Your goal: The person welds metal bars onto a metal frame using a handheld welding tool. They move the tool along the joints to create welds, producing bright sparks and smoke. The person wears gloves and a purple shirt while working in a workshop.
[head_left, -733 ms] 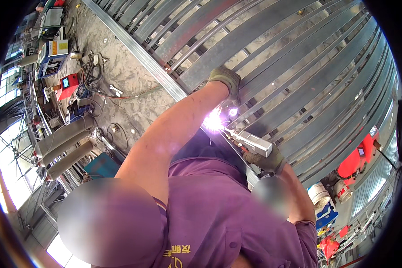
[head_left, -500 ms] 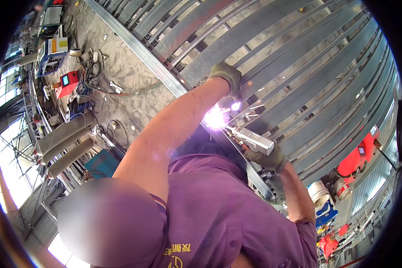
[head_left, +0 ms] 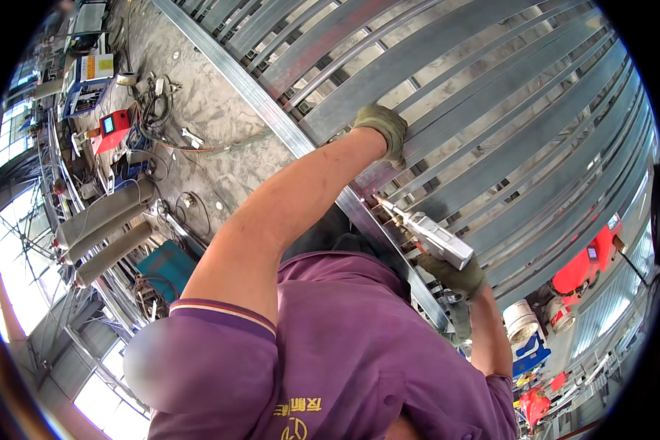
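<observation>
My left hand (head_left: 386, 134), in a grey-green work glove, reaches across to a grey flat metal slat (head_left: 444, 126). Its fingers bend down over the slat near the frame's edge; their tips are partly hidden. In my right hand (head_left: 455, 275), also gloved, is a welding torch (head_left: 438, 238) with a boxy silver body. The torch's thin nozzle points at the joint where a slat meets the long metal frame rail (head_left: 374, 229). A faint pink glow shows at that joint, close to the nozzle tip.
Many parallel slats with gaps fill the upper right. Hoses and cables (head_left: 154, 110) lie on the floor at the left, near a red machine with a screen (head_left: 113, 130). Another red machine (head_left: 587, 257) and a white bucket (head_left: 521, 321) stand at the right.
The bright welding arc and its sparks have gone out. The torch has shifted slightly right and down with my right hand. My left hand sits a little farther right.
</observation>
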Demonstrator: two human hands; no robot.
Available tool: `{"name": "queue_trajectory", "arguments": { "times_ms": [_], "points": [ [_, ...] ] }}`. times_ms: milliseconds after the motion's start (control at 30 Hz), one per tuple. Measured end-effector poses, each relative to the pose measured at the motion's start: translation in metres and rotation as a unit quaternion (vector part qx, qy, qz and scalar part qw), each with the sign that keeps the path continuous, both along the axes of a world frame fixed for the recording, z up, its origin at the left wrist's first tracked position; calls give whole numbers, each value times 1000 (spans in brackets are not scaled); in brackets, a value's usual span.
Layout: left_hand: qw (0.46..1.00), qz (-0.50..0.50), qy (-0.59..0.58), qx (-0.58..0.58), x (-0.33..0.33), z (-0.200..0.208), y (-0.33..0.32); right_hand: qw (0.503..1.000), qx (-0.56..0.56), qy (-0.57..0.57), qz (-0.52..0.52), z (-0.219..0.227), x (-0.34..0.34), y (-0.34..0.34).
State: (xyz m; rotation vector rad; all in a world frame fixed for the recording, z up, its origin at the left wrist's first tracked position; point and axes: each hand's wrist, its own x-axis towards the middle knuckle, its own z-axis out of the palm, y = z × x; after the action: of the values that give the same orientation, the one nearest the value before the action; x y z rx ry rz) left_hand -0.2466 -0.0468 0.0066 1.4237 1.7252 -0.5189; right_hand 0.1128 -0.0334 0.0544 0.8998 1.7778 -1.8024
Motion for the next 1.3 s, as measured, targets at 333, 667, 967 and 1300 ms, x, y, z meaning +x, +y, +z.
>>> {"name": "queue_trajectory", "arguments": {
  "times_ms": [333,667,967,1300],
  "points": [
    [976,183,-21,116,-87,0,-32,999,-9,28,-37,10,-59,2],
    [912,311,220,152,-133,29,-163,997,-70,-14,-37,1,-75,-1],
    [899,317,189,235,-137,-8,-213,996,-92,3,-20,-13,-74,-6],
    [906,298,200,225,-138,-17,-215,997,-64,-34,-19,0,-87,-8]
  ]
}}
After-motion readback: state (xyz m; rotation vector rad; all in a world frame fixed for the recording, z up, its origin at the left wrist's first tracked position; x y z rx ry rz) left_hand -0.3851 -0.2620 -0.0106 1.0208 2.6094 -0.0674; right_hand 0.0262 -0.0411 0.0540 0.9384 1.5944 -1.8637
